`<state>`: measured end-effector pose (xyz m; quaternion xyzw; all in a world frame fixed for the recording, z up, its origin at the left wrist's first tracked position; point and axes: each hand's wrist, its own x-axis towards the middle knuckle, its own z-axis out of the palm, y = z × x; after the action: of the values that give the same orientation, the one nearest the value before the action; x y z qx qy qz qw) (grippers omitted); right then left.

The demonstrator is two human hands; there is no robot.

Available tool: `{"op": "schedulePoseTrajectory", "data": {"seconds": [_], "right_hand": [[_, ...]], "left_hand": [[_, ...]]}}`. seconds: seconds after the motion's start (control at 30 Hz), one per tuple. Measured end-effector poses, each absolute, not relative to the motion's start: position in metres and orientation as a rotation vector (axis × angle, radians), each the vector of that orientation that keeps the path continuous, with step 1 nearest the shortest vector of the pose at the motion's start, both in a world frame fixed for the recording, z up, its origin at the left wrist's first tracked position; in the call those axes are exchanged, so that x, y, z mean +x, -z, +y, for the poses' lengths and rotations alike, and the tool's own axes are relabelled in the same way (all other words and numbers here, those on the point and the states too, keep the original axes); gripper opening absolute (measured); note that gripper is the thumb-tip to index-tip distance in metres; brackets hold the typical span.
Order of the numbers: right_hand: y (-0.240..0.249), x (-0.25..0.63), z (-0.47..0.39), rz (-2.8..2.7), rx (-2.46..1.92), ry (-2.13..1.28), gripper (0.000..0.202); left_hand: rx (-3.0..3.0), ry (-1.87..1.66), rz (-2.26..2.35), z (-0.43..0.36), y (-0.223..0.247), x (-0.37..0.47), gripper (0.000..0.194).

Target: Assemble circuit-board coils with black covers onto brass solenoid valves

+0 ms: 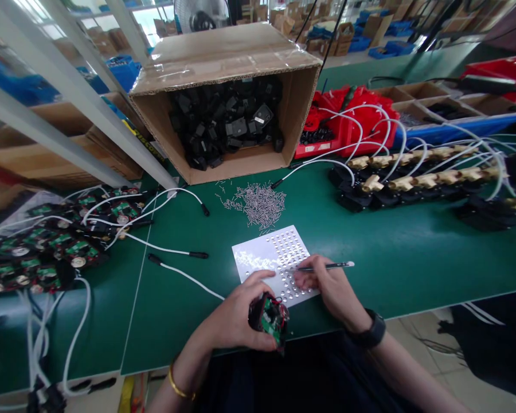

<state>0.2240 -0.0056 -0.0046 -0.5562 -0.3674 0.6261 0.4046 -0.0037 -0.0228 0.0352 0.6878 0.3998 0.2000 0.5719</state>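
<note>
Near the table's front edge, my left hand (245,321) is wrapped round a black device (272,319) whose open side shows a green circuit board and red wires. My right hand (327,284) pinches a thin black pen-like tool (337,265) with a pale end pointing right; its other end reaches over a white sheet (253,249). Rows of small round shiny pieces (290,246) cover the right part of this sheet. Just beyond it lies a pile of small screws (264,203) on the green table.
An open cardboard box (227,63) of black parts stands behind the screws. Circuit-board assemblies (43,252) with white cables crowd the left. Brass-fitted black units (413,182) line the right, before red bags (365,112) and a divided tray (447,112).
</note>
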Motion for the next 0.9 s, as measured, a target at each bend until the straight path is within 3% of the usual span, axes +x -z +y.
{"op": "schedulePoseTrajectory", "data": {"seconds": [0.2, 0.4, 0.73, 0.9], "right_hand": [[0.026, 0.214, -0.007, -1.031, -1.489, -1.384, 0.034], [0.028, 0.209, -0.008, -1.128, -1.543, -1.268, 0.027], [0.023, 0.217, -0.004, -1.237, -1.530, -1.357, 0.029], [0.021, 0.216, -0.004, -1.175, -1.452, -1.414, 0.026]], "left_hand": [[1.639, -0.331, 0.852, -0.014, -0.032, 0.005, 0.062], [1.598, -0.306, 0.942, -0.015, -0.034, 0.008, 0.045], [1.545, -0.283, 0.908, -0.014, -0.025, 0.005, 0.056], [1.403, -0.454, 0.851, -0.023, -0.024, -0.002, 0.067]]}}
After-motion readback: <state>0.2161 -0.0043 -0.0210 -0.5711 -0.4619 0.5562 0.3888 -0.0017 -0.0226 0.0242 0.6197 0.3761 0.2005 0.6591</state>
